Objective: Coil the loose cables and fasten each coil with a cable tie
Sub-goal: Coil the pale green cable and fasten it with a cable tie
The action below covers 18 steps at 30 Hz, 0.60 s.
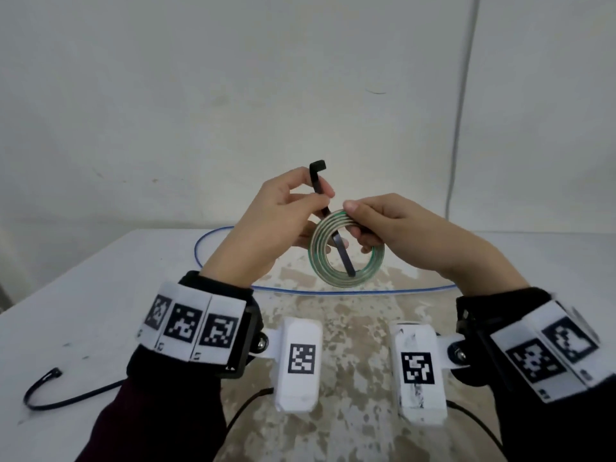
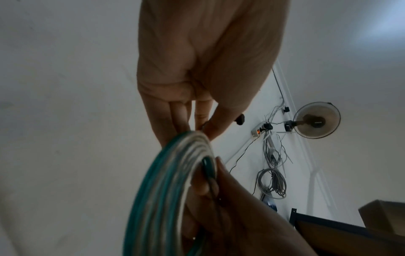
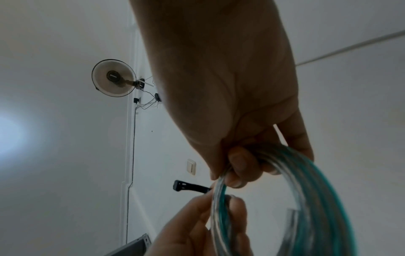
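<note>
We pinch the black cable tie (image 1: 320, 191) in our left hand (image 1: 266, 225), right hand (image 1: 393, 228) gripping the green coil (image 1: 346, 250) above the table (image 1: 83, 311); the tail seems unthreaded, so loosening could spring the loops.

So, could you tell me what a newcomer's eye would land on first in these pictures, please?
First, the green-and-clear cable coil held up above the table at the centre, gripped at its top by the right hand. Next, the black cable tie pinched in the left hand, its tail passing through the coil. Behind, a blue cable lies loose on the table.
</note>
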Available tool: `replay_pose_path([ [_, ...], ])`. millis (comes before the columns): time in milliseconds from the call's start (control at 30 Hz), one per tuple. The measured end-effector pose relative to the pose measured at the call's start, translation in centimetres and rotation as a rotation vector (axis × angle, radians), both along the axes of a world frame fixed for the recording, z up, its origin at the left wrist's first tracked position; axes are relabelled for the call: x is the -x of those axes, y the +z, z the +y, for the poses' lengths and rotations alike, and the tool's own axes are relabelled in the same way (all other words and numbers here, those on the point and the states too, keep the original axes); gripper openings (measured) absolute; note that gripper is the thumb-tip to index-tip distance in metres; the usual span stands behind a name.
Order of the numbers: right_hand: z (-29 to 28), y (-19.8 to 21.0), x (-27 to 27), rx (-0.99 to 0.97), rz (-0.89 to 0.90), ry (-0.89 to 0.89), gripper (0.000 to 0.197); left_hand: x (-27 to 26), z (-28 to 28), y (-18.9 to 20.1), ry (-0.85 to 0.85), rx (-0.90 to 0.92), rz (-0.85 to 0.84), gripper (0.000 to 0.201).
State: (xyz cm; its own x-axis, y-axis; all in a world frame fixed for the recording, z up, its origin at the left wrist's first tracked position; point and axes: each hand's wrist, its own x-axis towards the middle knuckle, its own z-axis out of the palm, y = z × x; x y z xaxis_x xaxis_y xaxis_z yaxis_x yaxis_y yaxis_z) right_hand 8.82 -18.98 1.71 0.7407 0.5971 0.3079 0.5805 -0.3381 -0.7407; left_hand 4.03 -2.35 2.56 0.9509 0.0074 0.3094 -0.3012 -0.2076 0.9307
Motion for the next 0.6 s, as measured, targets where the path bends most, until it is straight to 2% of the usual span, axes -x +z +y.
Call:
replay_pose_path([
  [133,0.24,0.18,0.12,-0.038,-0.045,-0.015,0.043,0.25,-0.46,0.07,-0.040,-0.013,0.035,0.023],
  [267,0.08,0.30,0.11,-0.073,-0.066,-0.038,0.042,0.18,-0.68,-0.06,-0.016,0.003,-0.007,0.014],
  [400,0.10,0.20,-0.06,-0.068,-0.098,-0.057,0.042,0.38,-0.98,-0.08,-0.058,-0.025,0.023,0.028],
  [600,0.13,0.00,-0.41,-0.092,-0.097,-0.065,0.042,0.25,-1.12,0.00,-0.029,-0.001,-0.002,0.022],
])
